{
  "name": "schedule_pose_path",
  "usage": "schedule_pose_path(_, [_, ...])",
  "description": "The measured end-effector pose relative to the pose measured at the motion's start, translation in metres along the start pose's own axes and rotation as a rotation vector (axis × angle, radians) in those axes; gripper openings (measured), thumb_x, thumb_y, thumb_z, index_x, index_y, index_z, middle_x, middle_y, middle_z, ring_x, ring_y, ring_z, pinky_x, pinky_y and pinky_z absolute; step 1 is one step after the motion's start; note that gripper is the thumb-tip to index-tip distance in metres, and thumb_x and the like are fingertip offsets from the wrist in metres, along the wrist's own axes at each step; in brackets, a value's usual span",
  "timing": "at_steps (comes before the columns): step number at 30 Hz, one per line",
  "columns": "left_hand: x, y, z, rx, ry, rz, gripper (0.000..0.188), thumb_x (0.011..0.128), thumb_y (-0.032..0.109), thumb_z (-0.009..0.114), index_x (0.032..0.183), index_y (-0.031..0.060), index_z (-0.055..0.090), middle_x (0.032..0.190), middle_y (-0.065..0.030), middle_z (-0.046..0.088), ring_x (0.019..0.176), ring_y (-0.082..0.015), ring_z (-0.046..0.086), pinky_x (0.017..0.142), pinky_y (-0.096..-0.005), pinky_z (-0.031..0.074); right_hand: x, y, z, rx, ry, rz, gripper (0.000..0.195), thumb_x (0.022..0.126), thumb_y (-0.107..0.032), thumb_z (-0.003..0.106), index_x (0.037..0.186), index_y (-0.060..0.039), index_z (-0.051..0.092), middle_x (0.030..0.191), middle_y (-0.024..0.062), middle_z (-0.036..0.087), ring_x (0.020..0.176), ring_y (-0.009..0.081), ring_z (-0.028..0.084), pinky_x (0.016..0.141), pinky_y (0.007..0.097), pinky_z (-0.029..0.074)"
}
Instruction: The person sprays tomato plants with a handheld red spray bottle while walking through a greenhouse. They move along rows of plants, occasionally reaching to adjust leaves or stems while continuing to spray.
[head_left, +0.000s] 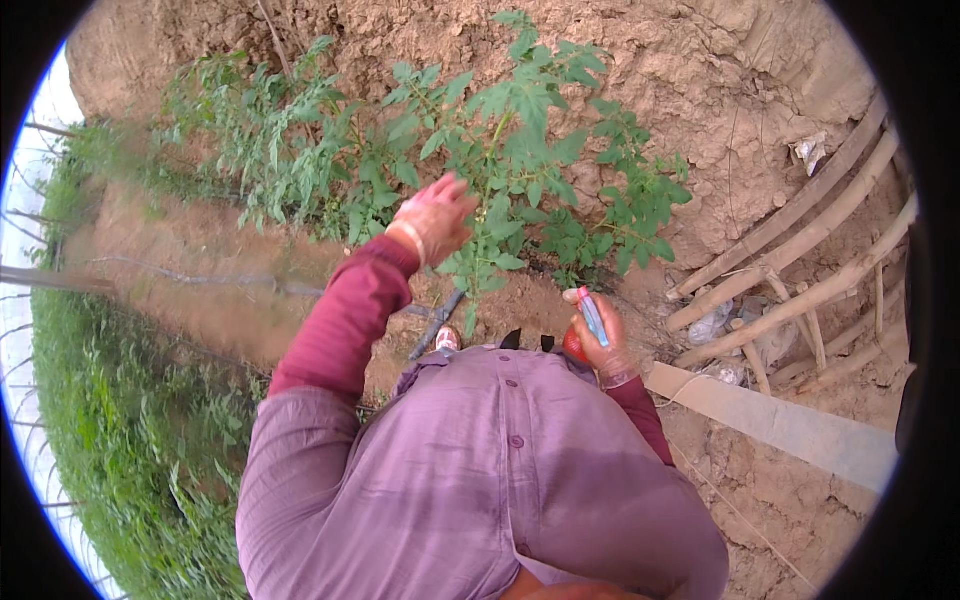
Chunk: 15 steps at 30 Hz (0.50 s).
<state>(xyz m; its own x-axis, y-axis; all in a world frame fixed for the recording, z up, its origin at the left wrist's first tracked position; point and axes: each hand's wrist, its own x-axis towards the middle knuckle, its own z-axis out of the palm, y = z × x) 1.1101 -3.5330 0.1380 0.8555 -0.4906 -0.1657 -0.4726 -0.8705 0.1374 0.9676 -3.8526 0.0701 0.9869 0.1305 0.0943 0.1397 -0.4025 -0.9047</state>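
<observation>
My left hand (435, 219) reaches into the leaves of a tomato plant (517, 135) before me. Its fingers are blurred against the foliage, so whether they grip a stem is unclear. A pale band circles that wrist. Lower and to the right, my right hand (609, 341) is closed around a slim blue tool (593, 319) with a red end, like a marker or small cutter. Beside those fingers, against my waist, shows a piece of a red object (574, 345), mostly hidden by the hand and my shirt.
Behind the plants rises a rough earth wall (697, 97). Curved wooden poles (795, 202) lean at the right, above a flat board (780, 424). More tomato plants (277, 127) stand to the left. A dark irrigation pipe (439, 322) crosses the soil near my shoe (448, 337).
</observation>
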Motion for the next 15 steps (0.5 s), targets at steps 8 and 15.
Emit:
schedule_pose_path(8, [0.138, 0.009, -0.094, 0.621, -0.379, -0.026, 0.049, 0.096, 0.04, 0.041, 0.141, 0.0216, 0.052, 0.148, -0.0031, 0.048, 0.146, -0.0355, 0.023, 0.118, -0.0557, 0.015, 0.018, -0.053, 0.047, 0.083, 0.082, 0.037, 0.03, 0.087, -0.008, 0.062, 0.117, -0.0041, 0.064, 0.095, 0.0105, 0.063, 0.09, 0.0242, 0.063, 0.082, 0.0363, 0.05])
schedule_pose_path(15, [0.192, -0.044, -0.058, 0.447, -0.495, 0.027, 0.046, 0.091, 0.035, 0.053, 0.133, 0.0164, 0.057, 0.133, -0.0068, 0.057, 0.126, -0.0306, 0.042, 0.103, -0.0479, 0.033, 0.067, -0.054, 0.041, 0.065, -0.002, 0.013, 0.029, 0.087, -0.008, 0.062, 0.116, -0.0052, 0.064, 0.091, 0.0099, 0.063, 0.078, 0.0225, 0.062, 0.073, 0.0372, 0.049])
